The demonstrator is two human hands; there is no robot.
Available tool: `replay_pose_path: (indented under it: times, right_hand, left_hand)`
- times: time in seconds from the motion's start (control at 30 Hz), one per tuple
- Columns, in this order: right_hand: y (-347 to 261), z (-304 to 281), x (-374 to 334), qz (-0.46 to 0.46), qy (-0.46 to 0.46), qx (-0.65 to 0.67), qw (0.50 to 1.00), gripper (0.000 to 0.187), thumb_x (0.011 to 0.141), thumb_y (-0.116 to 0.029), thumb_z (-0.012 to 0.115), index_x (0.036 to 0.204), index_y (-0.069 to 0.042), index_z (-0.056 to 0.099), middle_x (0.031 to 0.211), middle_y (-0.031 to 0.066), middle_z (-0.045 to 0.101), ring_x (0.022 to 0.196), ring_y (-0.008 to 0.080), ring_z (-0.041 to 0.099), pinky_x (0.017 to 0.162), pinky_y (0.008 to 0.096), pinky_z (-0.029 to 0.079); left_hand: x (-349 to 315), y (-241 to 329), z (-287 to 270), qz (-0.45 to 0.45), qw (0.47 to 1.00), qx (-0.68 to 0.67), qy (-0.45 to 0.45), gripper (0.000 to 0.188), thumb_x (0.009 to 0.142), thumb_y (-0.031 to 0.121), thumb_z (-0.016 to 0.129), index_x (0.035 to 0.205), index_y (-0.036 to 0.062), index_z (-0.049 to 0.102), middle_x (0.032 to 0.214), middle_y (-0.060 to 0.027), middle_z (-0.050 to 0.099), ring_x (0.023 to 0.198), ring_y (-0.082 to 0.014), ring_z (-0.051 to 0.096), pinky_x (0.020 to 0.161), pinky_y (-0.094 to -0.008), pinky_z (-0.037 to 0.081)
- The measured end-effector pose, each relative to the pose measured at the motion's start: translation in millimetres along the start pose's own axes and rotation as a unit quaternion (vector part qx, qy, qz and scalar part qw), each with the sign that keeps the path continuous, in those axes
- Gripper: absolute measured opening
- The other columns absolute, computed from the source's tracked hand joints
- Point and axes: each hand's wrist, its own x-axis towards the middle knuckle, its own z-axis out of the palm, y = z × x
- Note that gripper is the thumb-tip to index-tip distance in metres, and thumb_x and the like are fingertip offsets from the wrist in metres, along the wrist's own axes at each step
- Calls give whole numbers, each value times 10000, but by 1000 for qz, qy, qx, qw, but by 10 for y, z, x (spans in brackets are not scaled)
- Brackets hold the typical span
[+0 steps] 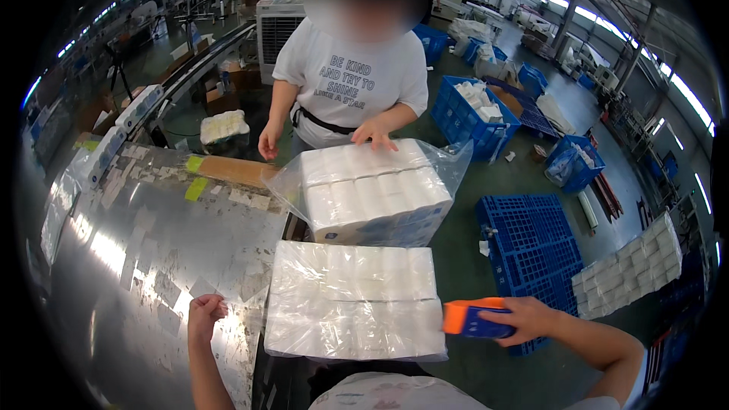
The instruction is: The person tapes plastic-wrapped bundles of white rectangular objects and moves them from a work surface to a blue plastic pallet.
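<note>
In front of me lies a clear plastic bag packed with rows of white rolls or tissue packs (351, 300). At its right end, my right hand (531, 317) grips an orange-and-blue hand-held tool (480, 318), whose orange end is close to the bag's side. To the bag's left, above the metal table, my left hand (206, 317) is closed with the fingers curled together; whatever they pinch is too small to make out. Just beyond stands a second filled bag (372, 182) with loose clear film at its sides. A co-worker's hand (375, 131) rests on top of it.
A scuffed metal table (152, 258) spans the left. The co-worker (349, 83) stands across from me. On the right floor are a blue pallet (528, 250), a stack of wrapped white packs (630, 267) and blue crates (463, 125). A conveyor (125, 118) runs at the far left.
</note>
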Motion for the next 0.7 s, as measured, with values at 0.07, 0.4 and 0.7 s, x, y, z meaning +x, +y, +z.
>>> replay_pose_path:
  times: [0.07, 0.4, 0.7]
  right_hand:
    - [334, 188, -464, 5, -2, -53, 999, 697, 749, -385, 632, 1367, -271, 330, 910, 174, 552, 772, 285, 607, 627, 324, 509]
    - [349, 767, 277, 206, -256, 53, 943, 727, 709, -560, 556, 1337, -224, 405, 905, 209, 599, 805, 338, 624, 729, 388, 498]
    - [756, 959, 589, 259, -341, 93, 899, 643, 680, -614, 546, 1147, -176, 604, 1001, 168, 637, 947, 318, 603, 824, 362, 474]
  left_hand:
    - [198, -554, 62, -40, 998, 53, 21, 133, 807, 104, 575, 811, -21, 618, 643, -67, 610, 526, -135, 578, 494, -247, 480]
    - [4, -897, 786, 14, 918, 394, 39, 482, 723, 199, 693, 1094, -57, 521, 898, -159, 617, 775, -273, 618, 695, -349, 483]
    - [-954, -917, 3766, 504, 563, 454, -472, 536, 811, 496, 497, 985, 3, 616, 1054, -170, 588, 1077, -281, 497, 983, -411, 289]
